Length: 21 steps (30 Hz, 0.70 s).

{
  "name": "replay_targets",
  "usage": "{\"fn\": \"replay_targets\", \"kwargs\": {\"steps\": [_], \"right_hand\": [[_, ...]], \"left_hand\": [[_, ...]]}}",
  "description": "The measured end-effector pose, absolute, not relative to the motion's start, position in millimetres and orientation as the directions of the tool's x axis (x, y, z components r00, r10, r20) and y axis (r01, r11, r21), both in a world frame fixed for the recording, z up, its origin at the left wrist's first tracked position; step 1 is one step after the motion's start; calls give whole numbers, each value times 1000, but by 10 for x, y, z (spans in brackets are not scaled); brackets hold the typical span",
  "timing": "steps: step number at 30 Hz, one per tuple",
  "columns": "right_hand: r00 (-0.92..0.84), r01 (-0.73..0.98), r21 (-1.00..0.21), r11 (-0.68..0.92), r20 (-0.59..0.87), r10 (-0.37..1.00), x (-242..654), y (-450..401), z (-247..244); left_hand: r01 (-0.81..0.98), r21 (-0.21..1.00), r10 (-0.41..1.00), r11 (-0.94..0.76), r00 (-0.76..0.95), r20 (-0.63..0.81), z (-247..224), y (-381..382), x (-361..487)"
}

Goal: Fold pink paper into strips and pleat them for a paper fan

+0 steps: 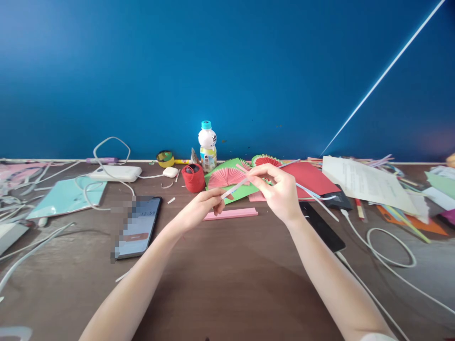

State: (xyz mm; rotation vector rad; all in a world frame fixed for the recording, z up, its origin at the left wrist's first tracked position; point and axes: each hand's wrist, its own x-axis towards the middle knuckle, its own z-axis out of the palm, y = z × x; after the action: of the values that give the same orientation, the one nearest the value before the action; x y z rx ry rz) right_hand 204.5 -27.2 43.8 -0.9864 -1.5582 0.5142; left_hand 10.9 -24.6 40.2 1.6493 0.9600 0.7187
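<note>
The left hand (206, 207) and the right hand (281, 190) both pinch a narrow pale strip (234, 189) between closed fingers, stretched slantwise from one to the other above the brown surface (220, 284). Just below them lies a long pink piece (232, 214). Behind them, a pink pleated fan (225, 178) rests on green paper (243, 192), with a red-and-green pleated fan (267, 160) near it. Left of these stand a red container (193, 178) and a bottle (208, 148) with a blue cap. Farther left are a lit phone (140, 229), a white device (116, 173) and a light-blue packet (67, 196); to the right, a red sheet (311, 178), a dark phone (322, 228) and a printed white sheet (369, 183), with a blue wall (227, 66) behind
</note>
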Motion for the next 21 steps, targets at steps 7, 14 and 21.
{"fn": "replay_targets", "kwargs": {"steps": [7,14,21], "right_hand": [[-109,279,-769,575,569,815,2066,-311,491],[-404,76,-819,569,497,768,2245,-430,621],[-289,146,-915,376,324,901,2396,-382,699]], "left_hand": [[218,968,873,-121,488,-1,320,-173,67],[258,961,959,-100,283,24,315,-75,-120],[700,655,903,-285,425,-61,328,8,-205]]}}
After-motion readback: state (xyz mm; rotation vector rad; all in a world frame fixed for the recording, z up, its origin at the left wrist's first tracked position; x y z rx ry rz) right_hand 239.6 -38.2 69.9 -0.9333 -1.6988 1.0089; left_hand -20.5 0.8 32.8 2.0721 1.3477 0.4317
